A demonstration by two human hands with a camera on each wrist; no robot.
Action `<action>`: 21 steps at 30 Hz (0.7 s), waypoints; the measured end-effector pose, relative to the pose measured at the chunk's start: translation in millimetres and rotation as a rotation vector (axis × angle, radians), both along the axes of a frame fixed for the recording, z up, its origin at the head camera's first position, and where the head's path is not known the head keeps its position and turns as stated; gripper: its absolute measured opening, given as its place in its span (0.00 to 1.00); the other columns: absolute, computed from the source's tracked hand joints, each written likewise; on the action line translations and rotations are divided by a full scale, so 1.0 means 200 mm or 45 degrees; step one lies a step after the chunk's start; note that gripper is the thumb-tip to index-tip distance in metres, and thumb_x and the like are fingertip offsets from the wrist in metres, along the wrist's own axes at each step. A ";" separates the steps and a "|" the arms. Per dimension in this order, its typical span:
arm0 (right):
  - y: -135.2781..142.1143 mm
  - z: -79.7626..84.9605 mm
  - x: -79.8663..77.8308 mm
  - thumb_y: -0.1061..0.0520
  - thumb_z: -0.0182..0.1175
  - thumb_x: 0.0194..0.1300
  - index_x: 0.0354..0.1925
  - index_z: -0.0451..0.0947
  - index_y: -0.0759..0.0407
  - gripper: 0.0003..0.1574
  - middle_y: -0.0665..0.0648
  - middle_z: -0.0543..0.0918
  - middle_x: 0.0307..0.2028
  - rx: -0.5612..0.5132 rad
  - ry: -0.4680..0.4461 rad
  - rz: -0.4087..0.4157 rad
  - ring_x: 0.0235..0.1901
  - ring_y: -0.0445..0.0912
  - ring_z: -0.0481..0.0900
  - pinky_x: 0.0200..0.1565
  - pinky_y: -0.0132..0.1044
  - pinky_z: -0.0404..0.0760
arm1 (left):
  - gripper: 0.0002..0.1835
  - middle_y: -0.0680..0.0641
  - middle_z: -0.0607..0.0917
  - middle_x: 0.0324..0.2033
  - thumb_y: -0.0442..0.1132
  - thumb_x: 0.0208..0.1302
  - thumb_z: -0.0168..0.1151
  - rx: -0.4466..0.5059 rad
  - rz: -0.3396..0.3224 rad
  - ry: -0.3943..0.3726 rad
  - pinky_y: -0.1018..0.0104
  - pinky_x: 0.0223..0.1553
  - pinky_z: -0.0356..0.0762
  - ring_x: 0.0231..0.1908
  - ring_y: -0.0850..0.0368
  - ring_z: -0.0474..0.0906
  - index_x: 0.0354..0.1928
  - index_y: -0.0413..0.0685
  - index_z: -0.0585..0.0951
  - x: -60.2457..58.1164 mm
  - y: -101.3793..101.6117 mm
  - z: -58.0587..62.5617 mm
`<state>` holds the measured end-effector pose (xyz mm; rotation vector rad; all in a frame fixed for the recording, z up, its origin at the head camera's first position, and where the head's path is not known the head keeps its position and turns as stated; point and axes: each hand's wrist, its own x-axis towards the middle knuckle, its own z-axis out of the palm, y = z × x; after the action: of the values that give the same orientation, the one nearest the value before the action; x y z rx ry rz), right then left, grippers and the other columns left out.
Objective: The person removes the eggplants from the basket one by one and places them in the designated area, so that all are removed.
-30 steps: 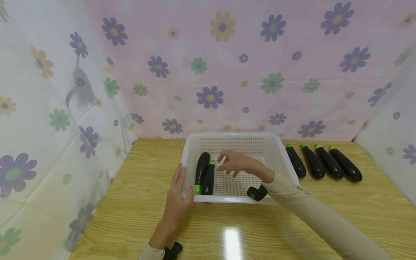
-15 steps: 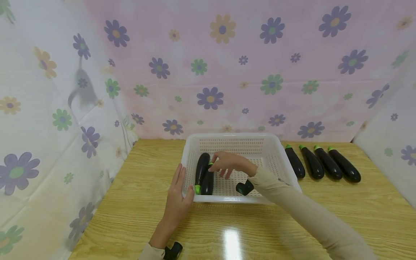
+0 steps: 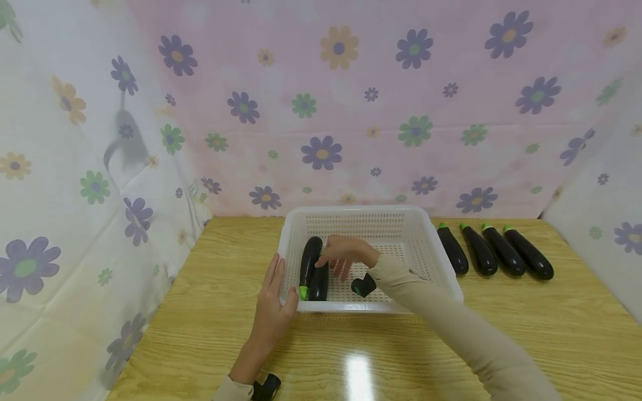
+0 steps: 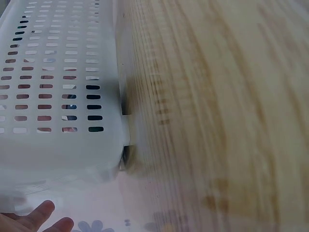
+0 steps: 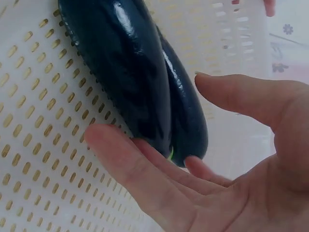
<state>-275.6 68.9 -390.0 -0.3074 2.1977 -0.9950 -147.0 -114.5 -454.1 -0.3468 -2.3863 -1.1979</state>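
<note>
A white perforated plastic basket (image 3: 371,307) stands on the wooden table. Two dark eggplants (image 3: 309,260) lie side by side along its left wall. My left hand (image 3: 271,309) rests on the basket's left side near the front corner, its fingers straight. Inside the basket, my right hand (image 3: 347,249) reaches over the upper end of the eggplant on the right and hides its green cap in the head view. In the right wrist view, that nearer eggplant (image 5: 120,67) lies between thumb and fingers, which are spread apart, with the fingertips close to its cap end.
Several more eggplants (image 3: 480,250) lie in a slanted row on the table (image 3: 562,323) to the right of the basket, green caps toward the back. A flowered cloth (image 3: 371,117) hangs behind the table and at both sides.
My right hand has moved left and slightly down inside the basket, from beside the right eggplant to over its cap end. My left hand has stayed on the basket's side.
</note>
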 end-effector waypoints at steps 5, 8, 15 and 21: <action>-0.05 -0.05 -0.02 0.51 0.67 0.56 0.35 0.76 0.71 0.22 0.68 0.81 0.29 0.199 0.025 -0.075 0.24 0.58 0.83 0.25 0.46 0.82 | 0.33 0.42 0.57 0.70 0.34 0.60 0.54 0.003 0.002 -0.001 0.51 0.55 0.69 0.65 0.48 0.62 0.68 0.32 0.61 0.00 0.00 0.00; -0.08 -0.08 -0.02 0.48 0.68 0.55 0.37 0.75 0.71 0.27 0.68 0.81 0.25 0.308 0.036 -0.097 0.21 0.57 0.83 0.23 0.45 0.81 | 0.33 0.42 0.57 0.70 0.34 0.60 0.54 0.001 0.004 -0.002 0.51 0.55 0.69 0.65 0.48 0.62 0.68 0.33 0.61 0.00 0.00 -0.01; -0.11 -0.09 0.01 0.51 0.68 0.52 0.33 0.74 0.73 0.25 0.70 0.81 0.22 0.313 0.011 -0.141 0.19 0.58 0.82 0.21 0.46 0.81 | 0.33 0.42 0.57 0.70 0.34 0.60 0.54 -0.005 -0.001 0.002 0.52 0.56 0.67 0.66 0.49 0.60 0.68 0.33 0.61 0.00 0.00 -0.01; -0.09 -0.11 0.00 0.52 0.68 0.51 0.29 0.75 0.71 0.22 0.70 0.80 0.21 0.311 0.030 -0.115 0.18 0.59 0.82 0.21 0.46 0.81 | 0.34 0.41 0.57 0.70 0.33 0.59 0.55 -0.023 0.006 0.035 0.50 0.56 0.67 0.66 0.47 0.60 0.68 0.32 0.61 -0.01 0.00 -0.01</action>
<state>-275.4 50.2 -411.5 -0.1087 2.3425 -0.7614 -148.0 -115.1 -455.2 -0.3610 -2.3745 -1.1634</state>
